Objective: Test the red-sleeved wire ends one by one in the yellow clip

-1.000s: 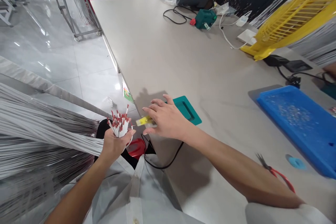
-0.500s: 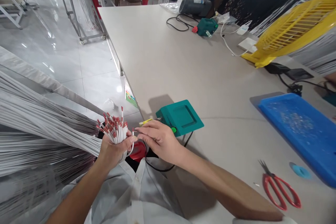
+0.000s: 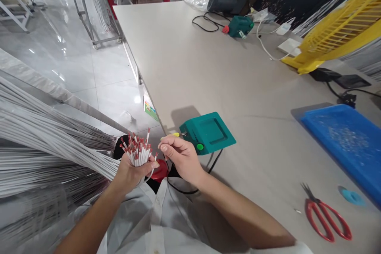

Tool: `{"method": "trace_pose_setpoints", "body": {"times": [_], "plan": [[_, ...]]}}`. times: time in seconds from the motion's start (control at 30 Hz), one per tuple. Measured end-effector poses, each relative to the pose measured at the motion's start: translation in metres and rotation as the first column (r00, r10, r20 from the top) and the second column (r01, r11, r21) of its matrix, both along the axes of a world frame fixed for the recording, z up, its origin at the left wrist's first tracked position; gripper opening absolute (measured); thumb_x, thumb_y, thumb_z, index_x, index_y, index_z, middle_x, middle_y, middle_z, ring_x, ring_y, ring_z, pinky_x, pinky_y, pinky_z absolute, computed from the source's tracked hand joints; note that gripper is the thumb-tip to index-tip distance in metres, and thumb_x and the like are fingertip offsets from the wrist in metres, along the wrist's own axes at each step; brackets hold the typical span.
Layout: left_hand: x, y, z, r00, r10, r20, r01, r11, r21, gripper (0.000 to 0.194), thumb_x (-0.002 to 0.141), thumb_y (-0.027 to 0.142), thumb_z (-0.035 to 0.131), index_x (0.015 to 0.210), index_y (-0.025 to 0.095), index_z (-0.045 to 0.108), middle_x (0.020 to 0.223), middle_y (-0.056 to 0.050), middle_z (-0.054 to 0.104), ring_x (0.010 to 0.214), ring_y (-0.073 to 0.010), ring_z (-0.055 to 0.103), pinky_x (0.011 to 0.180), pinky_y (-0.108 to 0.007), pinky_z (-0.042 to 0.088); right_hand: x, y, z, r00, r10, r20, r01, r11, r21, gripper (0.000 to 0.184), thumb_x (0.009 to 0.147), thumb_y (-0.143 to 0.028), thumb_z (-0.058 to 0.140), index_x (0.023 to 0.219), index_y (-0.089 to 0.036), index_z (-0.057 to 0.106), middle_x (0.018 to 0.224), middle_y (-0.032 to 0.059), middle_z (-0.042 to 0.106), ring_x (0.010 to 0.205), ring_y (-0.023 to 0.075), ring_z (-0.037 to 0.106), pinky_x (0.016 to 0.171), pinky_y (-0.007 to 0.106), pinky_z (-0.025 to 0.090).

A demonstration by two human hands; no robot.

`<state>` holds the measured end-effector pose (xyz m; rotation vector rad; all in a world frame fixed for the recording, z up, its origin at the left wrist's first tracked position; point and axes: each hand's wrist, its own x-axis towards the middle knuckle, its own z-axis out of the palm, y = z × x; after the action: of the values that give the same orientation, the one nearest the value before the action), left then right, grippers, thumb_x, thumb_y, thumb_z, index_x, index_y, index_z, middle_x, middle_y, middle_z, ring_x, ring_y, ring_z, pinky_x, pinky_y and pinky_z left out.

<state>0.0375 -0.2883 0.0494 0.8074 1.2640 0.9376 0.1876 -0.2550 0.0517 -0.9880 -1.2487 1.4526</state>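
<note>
Hands and wires at a table edge. The left hand (image 3: pixel 127 172) is closed around a bundle of white wires (image 3: pixel 139 156), whose red-tipped ends point upward above the fist. One single wire (image 3: pixel 155 160) stands apart from the bundle, beside the left thumb, its end bent up toward the right hand (image 3: pixel 183 156). The right hand is near the bundle without touching it, its fingers curled and the thumb close to the index finger; whether the fingertips meet, or pinch anything, cannot be told. Just beyond the right hand, a green device (image 3: pixel 216 129) with a round green button (image 3: pixel 200 147) lies at the near edge of the table (image 3: pixel 208 67), a yellow piece (image 3: pixel 176 134) projecting from its left side. To the right lie red-handled scissors (image 3: pixel 326 218), a light-blue ring (image 3: pixel 353 197) and a blue tray (image 3: pixel 309 118) holding small clear pieces. Farther back on the same surface are a yellow fan (image 3: pixel 339 27) and a second green device (image 3: pixel 238 26) with a red knob (image 3: pixel 225 29)
</note>
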Motion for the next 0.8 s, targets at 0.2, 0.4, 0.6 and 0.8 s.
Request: {"method": "trace_pose_setpoints", "body": {"times": [0.2, 0.4, 0.6, 0.8], "plan": [[-0.005, 0.002, 0.002, 1.000, 0.011, -0.011, -0.011, 0.999, 0.035, 0.016, 0.062, 0.023, 0.071, 0.063, 0.014, 0.059, 0.054, 0.004, 0.055, 0.046, -0.0065, 0.047, 0.045, -0.019, 0.038, 0.004, -0.003, -0.006, 0.991, -0.018, 0.130, 0.019, 1.000, -0.003, 0.015, 0.080, -0.031, 0.058, 0.081, -0.018, 0.067, 0.078, 0.0034, 0.061, 0.058, 0.0089, 0.050, 0.048, 0.021, 0.040], [-0.002, 0.002, 0.005, 0.999, 0.031, -0.024, -0.031, 0.999, -0.013, 0.015, 0.059, 0.020, 0.072, 0.062, 0.014, 0.058, 0.048, 0.005, 0.053, 0.044, -0.0068, 0.046, 0.043, -0.019, 0.037, -0.001, -0.007, -0.009, 0.980, 0.125, 0.152, -0.116, 0.991, -0.070, 0.023, 0.081, -0.036, 0.055, 0.088, -0.017, 0.066, 0.072, 0.0014, 0.058, 0.054, 0.0078, 0.048, 0.048, 0.021, 0.041], [-0.002, 0.004, 0.004, 1.000, 0.024, -0.014, -0.024, 1.000, 0.013, 0.015, 0.059, 0.019, 0.072, 0.062, 0.013, 0.059, 0.047, 0.005, 0.053, 0.044, -0.0073, 0.046, 0.043, -0.019, 0.038, -0.005, -0.005, -0.005, 0.968, 0.136, 0.210, -0.141, 0.990, 0.010, 0.017, 0.080, -0.031, 0.056, 0.078, -0.017, 0.065, 0.070, 0.0024, 0.061, 0.065, 0.0117, 0.055, 0.061, 0.025, 0.045], [-0.008, 0.003, -0.009, 0.996, 0.085, 0.019, -0.085, 0.995, 0.046, 0.014, 0.063, 0.021, 0.073, 0.072, 0.014, 0.064, 0.063, 0.002, 0.061, 0.052, -0.0072, 0.049, 0.049, -0.019, 0.042, 0.003, -0.006, 0.001, 0.879, 0.045, 0.475, -0.211, 0.930, 0.302, 0.011, 0.077, -0.019, 0.054, 0.074, -0.017, 0.064, 0.073, 0.0045, 0.062, 0.067, 0.0135, 0.056, 0.064, 0.027, 0.046]]}}
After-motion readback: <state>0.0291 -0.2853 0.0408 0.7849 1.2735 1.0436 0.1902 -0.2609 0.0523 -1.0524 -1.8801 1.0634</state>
